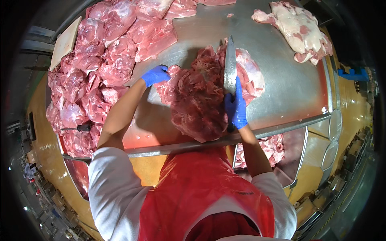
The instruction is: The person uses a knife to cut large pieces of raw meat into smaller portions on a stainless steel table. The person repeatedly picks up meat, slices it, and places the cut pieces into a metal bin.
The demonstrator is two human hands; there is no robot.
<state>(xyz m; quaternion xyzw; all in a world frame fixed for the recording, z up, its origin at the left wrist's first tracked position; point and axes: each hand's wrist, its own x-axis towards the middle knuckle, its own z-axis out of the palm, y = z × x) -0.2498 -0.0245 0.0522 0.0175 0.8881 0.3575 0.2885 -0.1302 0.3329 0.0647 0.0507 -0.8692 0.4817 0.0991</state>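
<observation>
A large slab of raw red meat (pixel 197 100) lies spread on the steel table in front of me, close to its raised near edge. My left hand (pixel 156 75), in a blue glove, has its fingers curled onto the meat's upper left edge. In the blue-gloved right hand (pixel 236 107) is a knife (pixel 230 66), its broad blade pointing away from me over the right part of the meat. Right of the blade shows a paler section with white fat (pixel 250 74); whether it is still joined to the slab I cannot tell.
Many raw meat cuts (pixel 100 52) are heaped along the left and far left of the steel table (pixel 205 28). A whitish board (pixel 65 43) stands at the left rim. One fat-covered piece (pixel 303 34) lies far right. Below the near edge sits a container with meat pieces (pixel 273 148).
</observation>
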